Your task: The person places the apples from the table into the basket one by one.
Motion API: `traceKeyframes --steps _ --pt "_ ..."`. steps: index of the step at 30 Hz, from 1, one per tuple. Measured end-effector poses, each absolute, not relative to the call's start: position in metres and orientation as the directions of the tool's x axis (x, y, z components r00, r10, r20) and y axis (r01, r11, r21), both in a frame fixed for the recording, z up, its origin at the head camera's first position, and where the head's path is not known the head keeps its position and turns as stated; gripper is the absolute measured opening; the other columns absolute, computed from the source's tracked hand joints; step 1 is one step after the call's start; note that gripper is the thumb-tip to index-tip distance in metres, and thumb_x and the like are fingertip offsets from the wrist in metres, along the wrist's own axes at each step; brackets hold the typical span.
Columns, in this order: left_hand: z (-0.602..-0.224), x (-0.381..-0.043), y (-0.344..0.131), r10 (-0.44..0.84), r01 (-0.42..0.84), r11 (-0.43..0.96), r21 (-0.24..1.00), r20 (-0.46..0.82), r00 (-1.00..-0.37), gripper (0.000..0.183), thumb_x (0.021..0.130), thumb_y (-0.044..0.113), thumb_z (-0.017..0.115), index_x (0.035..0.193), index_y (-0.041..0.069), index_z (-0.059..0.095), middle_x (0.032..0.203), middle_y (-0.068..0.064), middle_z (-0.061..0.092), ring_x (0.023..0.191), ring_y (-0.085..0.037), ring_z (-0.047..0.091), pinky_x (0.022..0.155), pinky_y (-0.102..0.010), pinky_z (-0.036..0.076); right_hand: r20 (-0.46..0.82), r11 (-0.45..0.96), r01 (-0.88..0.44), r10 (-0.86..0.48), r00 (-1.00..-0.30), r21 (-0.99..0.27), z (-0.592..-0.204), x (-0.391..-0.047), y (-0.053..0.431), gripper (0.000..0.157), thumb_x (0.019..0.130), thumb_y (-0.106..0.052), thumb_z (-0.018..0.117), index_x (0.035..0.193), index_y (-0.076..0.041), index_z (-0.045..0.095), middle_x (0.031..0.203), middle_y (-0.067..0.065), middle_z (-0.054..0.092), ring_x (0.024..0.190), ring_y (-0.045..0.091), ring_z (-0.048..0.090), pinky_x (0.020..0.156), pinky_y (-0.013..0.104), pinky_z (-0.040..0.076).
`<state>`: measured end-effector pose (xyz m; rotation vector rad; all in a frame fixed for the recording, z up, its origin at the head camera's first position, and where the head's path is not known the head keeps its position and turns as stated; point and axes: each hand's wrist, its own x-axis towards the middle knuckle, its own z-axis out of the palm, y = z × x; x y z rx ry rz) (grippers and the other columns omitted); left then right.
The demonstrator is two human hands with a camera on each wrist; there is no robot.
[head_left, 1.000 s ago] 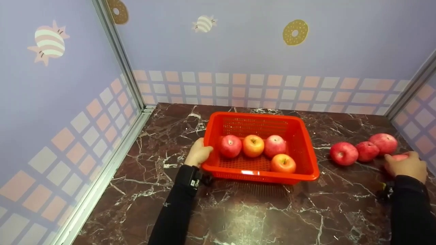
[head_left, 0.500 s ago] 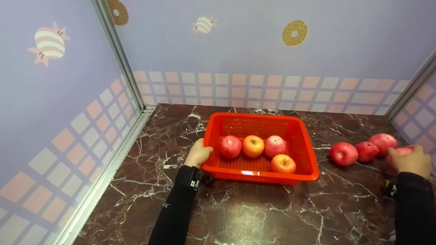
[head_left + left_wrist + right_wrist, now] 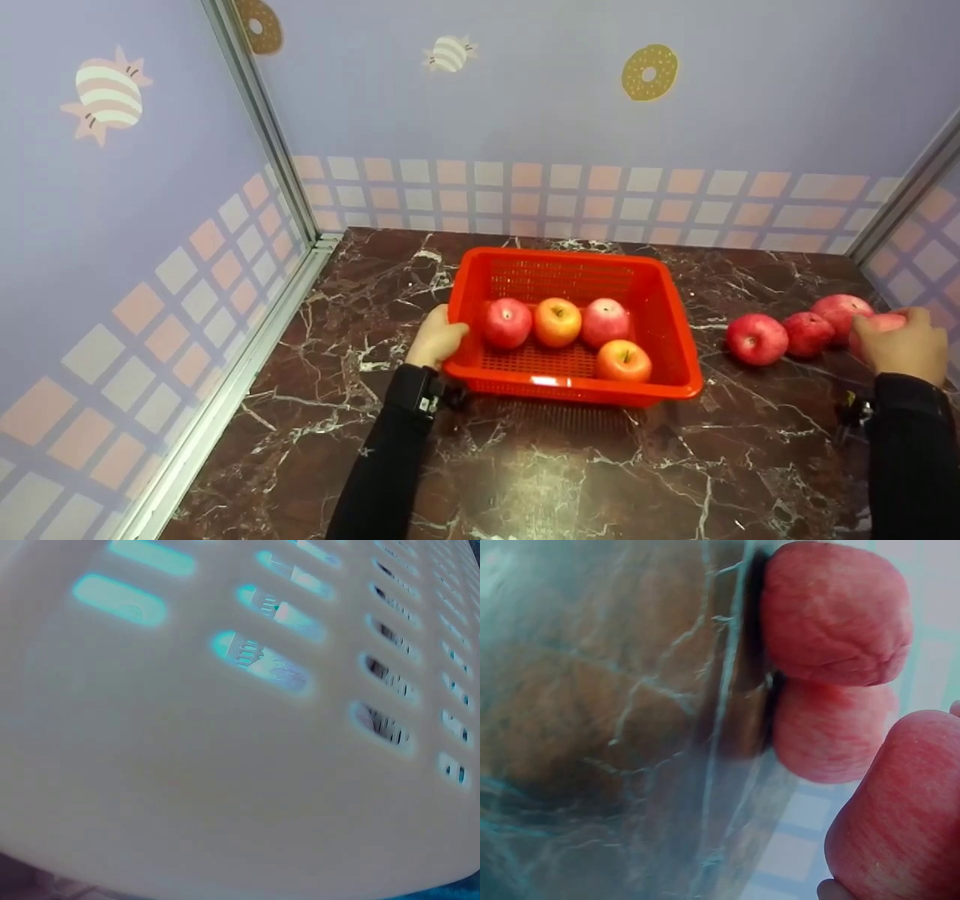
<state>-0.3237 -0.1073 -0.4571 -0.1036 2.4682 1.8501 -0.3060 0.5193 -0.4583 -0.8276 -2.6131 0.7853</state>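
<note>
My left hand (image 3: 437,337) grips the left rim of a red plastic basket (image 3: 576,388), thumb over the edge. Inside the basket lie several apples, among them a yellow-orange apple (image 3: 557,322) and a red apple (image 3: 508,323). Close up, the left wrist view is filled by the slotted basket wall (image 3: 187,765), its colour washed out. On the far right, my right hand (image 3: 911,345) holds a pink-red apple (image 3: 900,817); a fingertip (image 3: 832,890) shows at its lower end. Beside it on the tabletop are a wrinkled red apple (image 3: 808,334), a larger apple (image 3: 841,311) and another red apple (image 3: 757,339).
Everything stands on a dark marbled tabletop (image 3: 555,480). Patterned panels enclose it: a back wall (image 3: 540,90), a left wall (image 3: 172,187) with a metal rail (image 3: 247,360) at its foot, and a right wall (image 3: 941,240) close to my right hand.
My right hand has shifted a little up and to the right, and the apple in it has risen too. The left hand, the basket and the other apples have stayed put.
</note>
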Motion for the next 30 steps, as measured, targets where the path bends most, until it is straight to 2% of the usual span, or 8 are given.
traceKeyframes --steps 5,11,17,20,25,30 --pt "-0.458 -0.324 -0.108 -0.018 -0.072 0.287 0.955 -0.07 -0.997 0.042 0.083 -0.006 0.05 0.124 -0.014 0.056 0.117 -0.029 0.064 0.102 -0.038 0.067 0.087 -0.047 0.059 0.153 0.694 0.399 0.588 -0.794 -0.6 -0.454 -0.308 0.512 0.078 0.092 -0.05 0.056 0.144 0.007 0.043 0.141 0.045 0.04 0.13 0.059 0.041 0.102 0.068 0.039" --pt "-0.459 -0.324 -0.108 -0.02 -0.05 0.296 0.954 -0.047 -0.999 0.042 0.08 -0.007 0.05 0.12 -0.014 0.058 0.104 -0.02 0.063 0.094 -0.032 0.065 0.08 -0.04 0.058 0.184 0.703 0.374 0.58 -0.793 -0.605 -0.446 -0.31 0.498 0.077 0.092 -0.051 0.056 0.144 0.004 0.044 0.141 0.044 0.041 0.129 0.058 0.043 0.101 0.068 0.039" --pt "-0.46 -0.325 -0.107 -0.024 -0.071 0.266 0.961 -0.067 -0.997 0.045 0.081 -0.007 0.05 0.125 -0.014 0.054 0.116 -0.029 0.063 0.101 -0.037 0.066 0.086 -0.044 0.059 0.23 0.717 0.335 0.566 -0.791 -0.612 -0.437 -0.314 0.481 0.075 0.094 -0.049 0.057 0.145 0.004 0.044 0.142 0.042 0.043 0.132 0.055 0.041 0.103 0.067 0.04" --pt "-0.459 -0.325 -0.107 -0.025 -0.077 0.259 0.963 -0.073 -0.997 0.045 0.082 -0.007 0.05 0.126 -0.014 0.054 0.119 -0.03 0.062 0.106 -0.041 0.066 0.089 -0.047 0.059 0.262 0.728 0.292 0.543 -0.798 -0.62 -0.433 -0.316 0.471 0.073 0.094 -0.048 0.058 0.145 0.003 0.045 0.141 0.04 0.045 0.131 0.054 0.042 0.099 0.064 0.04" --pt "-0.458 -0.324 -0.107 -0.026 -0.075 0.269 0.96 -0.071 -0.997 0.042 0.082 -0.006 0.05 0.123 -0.013 0.056 0.11 -0.024 0.064 0.101 -0.038 0.067 0.086 -0.045 0.059 0.29 0.728 0.222 0.507 -0.812 -0.649 -0.426 -0.32 0.452 0.07 0.092 -0.048 0.062 0.142 -0.001 0.049 0.138 0.037 0.047 0.126 0.051 0.045 0.085 0.053 0.038" --pt "-0.458 -0.325 -0.108 -0.024 -0.074 0.286 0.955 -0.071 -0.997 0.043 0.082 -0.006 0.051 0.123 -0.013 0.056 0.108 -0.021 0.064 0.096 -0.031 0.066 0.082 -0.04 0.058 0.322 0.719 0.174 0.497 -0.806 -0.673 -0.423 -0.322 0.43 0.067 0.093 -0.048 0.063 0.142 -0.004 0.052 0.137 0.034 0.05 0.124 0.049 0.048 0.086 0.051 0.037"
